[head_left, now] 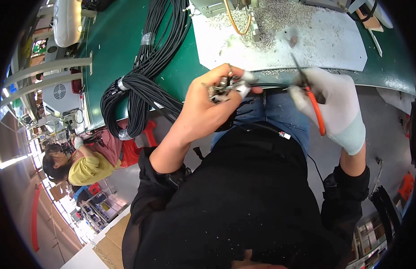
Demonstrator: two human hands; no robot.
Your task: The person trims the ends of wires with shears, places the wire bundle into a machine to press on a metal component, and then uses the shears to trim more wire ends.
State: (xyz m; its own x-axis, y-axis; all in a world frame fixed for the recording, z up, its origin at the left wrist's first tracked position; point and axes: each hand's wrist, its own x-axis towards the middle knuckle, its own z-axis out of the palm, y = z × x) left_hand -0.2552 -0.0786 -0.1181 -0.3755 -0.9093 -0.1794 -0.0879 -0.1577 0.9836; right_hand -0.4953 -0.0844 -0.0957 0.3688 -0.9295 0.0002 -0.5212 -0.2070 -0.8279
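My left hand point(203, 103), bare but for white covers on some fingertips, is closed around a bunch of metal cable ends point(223, 89). From its fingers a black cable point(271, 84) stretches across to my right hand point(331, 96). That hand wears a white glove and grips a hand tool point(314, 110) with an orange-red handle and a dark pointed tip. The tip points up and away; whether it is pliers or scissors I cannot tell. Blur hides how the right fingertips meet the cable.
Large tied coils of black cable point(140, 83) lie on the green table point(116, 31) and hang over its edge. A white board point(217, 49) carries many small metal bits point(279, 22) and part of a machine point(253, 27). Another person point(89, 168) sits at the left.
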